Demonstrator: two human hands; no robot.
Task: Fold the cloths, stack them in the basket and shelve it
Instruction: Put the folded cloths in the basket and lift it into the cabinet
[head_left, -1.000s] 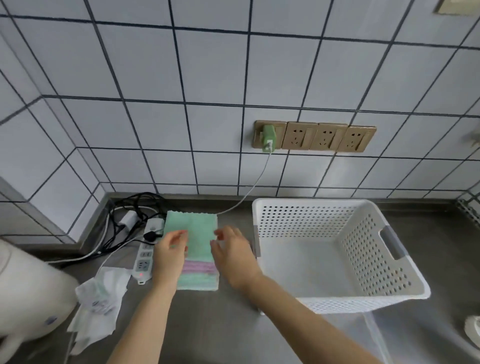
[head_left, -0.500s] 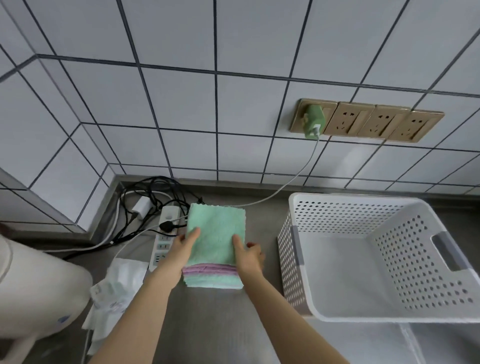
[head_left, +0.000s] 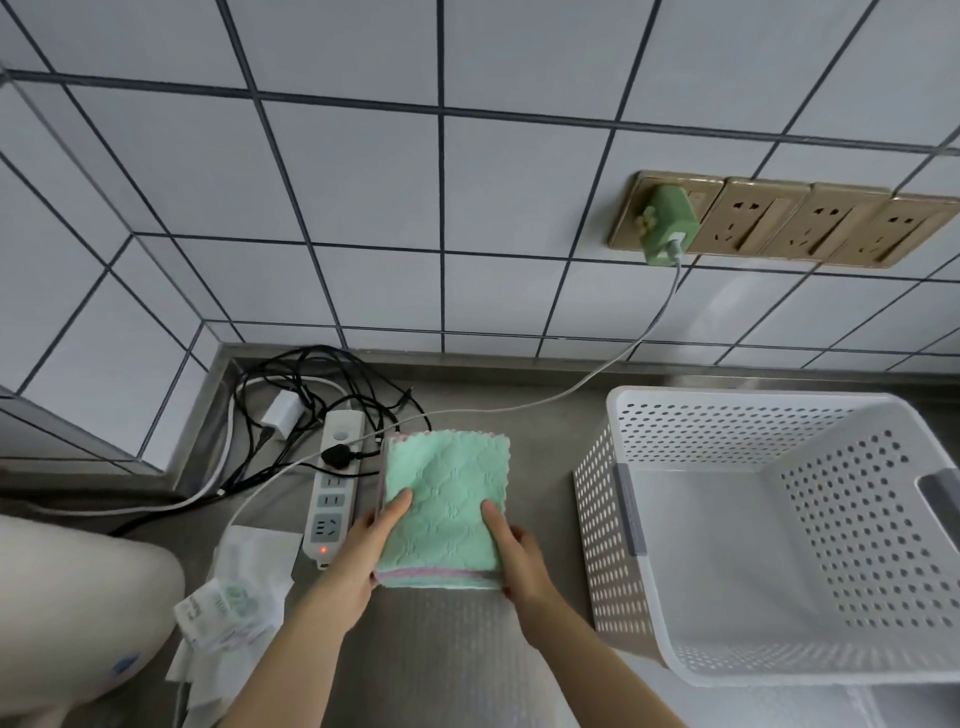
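Nearest, both forearms reaching in over the grey tabletop (head_left: 447, 649). Left hand (head_left: 358, 556) and right hand (head_left: 519, 561) clamped on opposite sides of the folded cloth stack (head_left: 447, 509), thumbs pressed on the mint-green top layer, other fingers hidden below; a two-handed grip holding the stack, pink and green edges showing at its near side. Impossible to tell whether lifted or resting flat. Beside the left hand, a white power strip (head_left: 332, 488) with a lit red lamp, crumpled wrappers (head_left: 234, 597) nearer the front edge. To the right, apart from the stack, the white perforated basket (head_left: 769, 665), nothing in it. Farther back, tangled black cables (head_left: 322, 384) at the rear left corner, a charger lead (head_left: 597, 374) running up to the wall sockets (head_left: 795, 223). Likely risks: layers sliding and unfolding if the squeeze slackens mid-carry, or a corner catching the basket rim and spilling the pile
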